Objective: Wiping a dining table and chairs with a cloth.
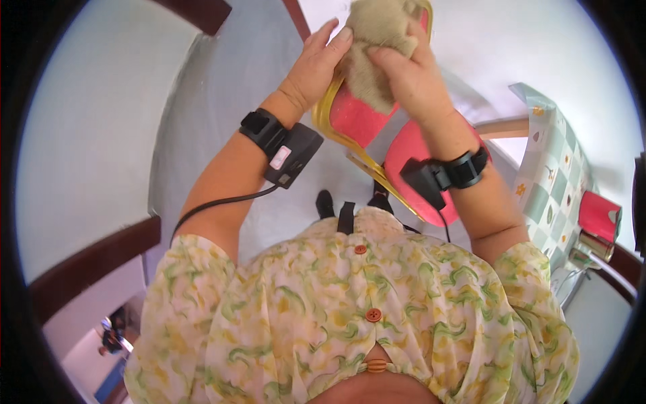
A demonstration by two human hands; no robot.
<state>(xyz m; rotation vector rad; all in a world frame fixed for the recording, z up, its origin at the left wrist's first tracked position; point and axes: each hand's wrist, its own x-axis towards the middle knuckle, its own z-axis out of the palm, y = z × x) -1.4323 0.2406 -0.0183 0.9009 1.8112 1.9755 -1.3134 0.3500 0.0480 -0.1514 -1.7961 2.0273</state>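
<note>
My right hand (pixel 409 76) grips a bunched tan cloth (pixel 376 76), thumb pressed into its folds. The cloth lies over the upper part of a chair (pixel 361 116) with a red padded back and a gold-coloured metal frame. At the cloth's left edge is my left hand (pixel 315 63), its thumb by the fabric and its fingers spread; whether it pinches the cloth or the frame cannot be made out. Below my right forearm shows the chair's red seat (pixel 404 144), partly covered by the arm and a black wrist device (pixel 426 184).
To the right stands a table with a green-and-white checked tablecloth (pixel 552 166), bearing a red box (pixel 599 216). Another black device (pixel 293 156) with a cable is strapped to my left wrist. Pale walls flank the grey floor (pixel 282 217). A distant person (pixel 112 337) appears lower left.
</note>
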